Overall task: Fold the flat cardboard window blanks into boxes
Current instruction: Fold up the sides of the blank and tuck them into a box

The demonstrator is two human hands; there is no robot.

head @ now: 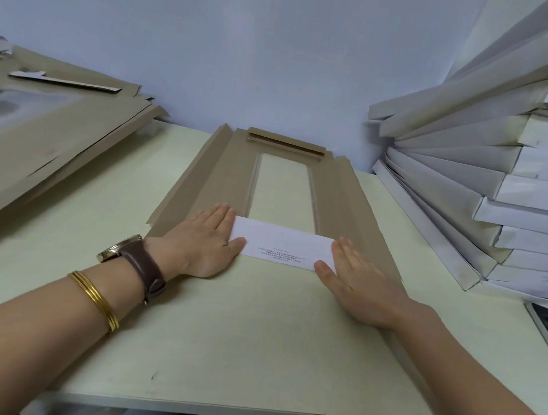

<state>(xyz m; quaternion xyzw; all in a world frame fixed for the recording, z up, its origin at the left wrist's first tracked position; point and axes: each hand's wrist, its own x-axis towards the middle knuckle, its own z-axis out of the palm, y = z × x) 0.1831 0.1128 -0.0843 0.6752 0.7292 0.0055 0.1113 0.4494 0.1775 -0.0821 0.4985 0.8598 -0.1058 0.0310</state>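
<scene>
Small print on the white folded flap (pixel 281 246) is too tiny to read; the brown matte cardboard blank (pixel 346 195), rectangular window cut out, lies mid-worktop (pixel 249 342); left hand (pixel 208 240) and right hand (pixel 357 279) press the flap's ends, fingers (pixel 221 214) straight, together.

Brown-strap watch (pixel 137 257) + gold bangles (pixel 95 299), L wrist (pixel 165 248).

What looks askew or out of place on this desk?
The tall stack of folded white cardboard boxes on the right fans out crookedly, its upper boxes tilted steeply, so it looks unstable.
</scene>
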